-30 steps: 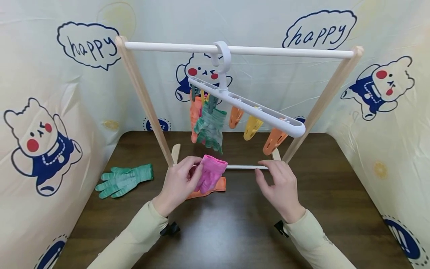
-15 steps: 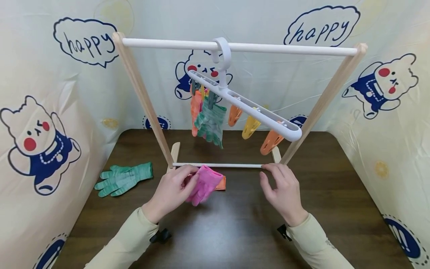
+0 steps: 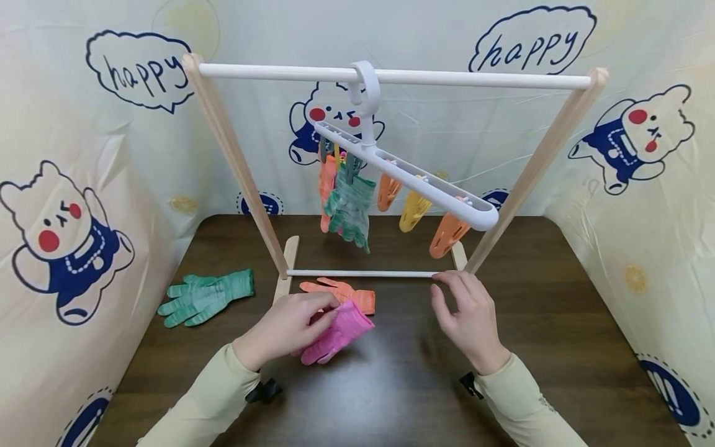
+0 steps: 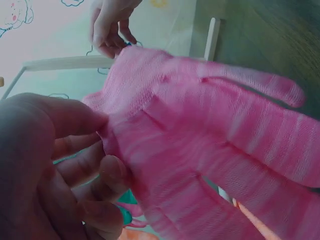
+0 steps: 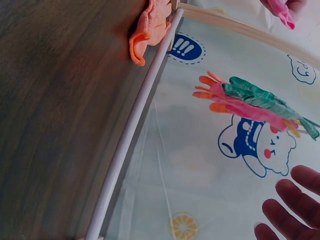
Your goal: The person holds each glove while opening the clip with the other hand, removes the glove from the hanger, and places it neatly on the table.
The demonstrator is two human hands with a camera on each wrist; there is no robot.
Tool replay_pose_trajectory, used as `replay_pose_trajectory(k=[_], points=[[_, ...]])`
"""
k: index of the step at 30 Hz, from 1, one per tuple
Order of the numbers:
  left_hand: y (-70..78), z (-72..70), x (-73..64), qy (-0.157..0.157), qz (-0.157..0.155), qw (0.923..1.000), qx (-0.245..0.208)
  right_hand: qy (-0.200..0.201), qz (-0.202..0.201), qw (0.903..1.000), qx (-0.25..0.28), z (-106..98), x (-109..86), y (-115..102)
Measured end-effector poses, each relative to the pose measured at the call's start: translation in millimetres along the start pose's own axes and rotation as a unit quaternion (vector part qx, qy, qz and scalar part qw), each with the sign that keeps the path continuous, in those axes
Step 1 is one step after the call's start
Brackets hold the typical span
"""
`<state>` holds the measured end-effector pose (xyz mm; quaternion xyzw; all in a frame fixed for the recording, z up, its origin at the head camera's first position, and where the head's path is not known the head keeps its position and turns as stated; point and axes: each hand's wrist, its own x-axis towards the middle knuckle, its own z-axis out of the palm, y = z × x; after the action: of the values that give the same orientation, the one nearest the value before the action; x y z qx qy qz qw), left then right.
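Observation:
A pink knit glove (image 3: 342, 332) is pinched at its cuff side between the thumb and fingers of my left hand (image 3: 282, 326), over the near middle of the table. In the left wrist view the glove (image 4: 200, 135) fills much of the picture, its fingers pointing right. Just beyond it an orange glove (image 3: 360, 300) lies on the table, partly covered. My right hand (image 3: 468, 320) hovers by the right end of the lower white rod (image 3: 363, 273), fingers loosely bent and holding nothing. In the right wrist view its fingers (image 5: 292, 202) are spread apart.
From a wooden rack's top bar (image 3: 475, 79) hangs a white clip hanger (image 3: 436, 186). Orange, pink and green gloves (image 3: 352, 208) are clipped at its far end. Orange and yellow clips (image 3: 414, 211) dangle at the near end. A green glove (image 3: 209, 299) lies at the left.
My left hand has come back toward me and slightly left, lowering the pink glove and uncovering more of the orange glove. My right hand has shifted only a little.

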<state>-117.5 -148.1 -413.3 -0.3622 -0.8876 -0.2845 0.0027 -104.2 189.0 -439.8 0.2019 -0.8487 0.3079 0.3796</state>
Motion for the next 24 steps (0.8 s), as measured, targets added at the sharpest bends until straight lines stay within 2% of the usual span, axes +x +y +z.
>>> replay_pose_trajectory(k=[7, 14, 17, 21, 24], points=[[-3.2, 7.3, 4.3, -0.039, 0.008, 0.9990, 0.023, 0.011, -0.004, 0.9999, 0.004, 0.4, 0.9, 2.3], [-7.6, 27.5, 12.3, -0.097, 0.024, 0.9928, 0.066, -0.001, 0.005, 1.0000, -0.001, -1.8, -0.8, 3.9], [-9.6, 36.9, 16.2, -0.115, 0.023, 0.9907, 0.069, -0.009, 0.010, 0.9999, -0.004, -2.2, -2.0, 4.5], [-12.5, 49.0, 20.4, -0.129, 0.017, 0.9881, 0.082, 0.000, 0.006, 1.0000, 0.000, -0.5, -1.8, 5.2], [-13.2, 56.3, 21.7, -0.129, 0.015, 0.9862, 0.103, 0.004, 0.003, 1.0000, 0.002, 0.3, -1.7, 5.0]])
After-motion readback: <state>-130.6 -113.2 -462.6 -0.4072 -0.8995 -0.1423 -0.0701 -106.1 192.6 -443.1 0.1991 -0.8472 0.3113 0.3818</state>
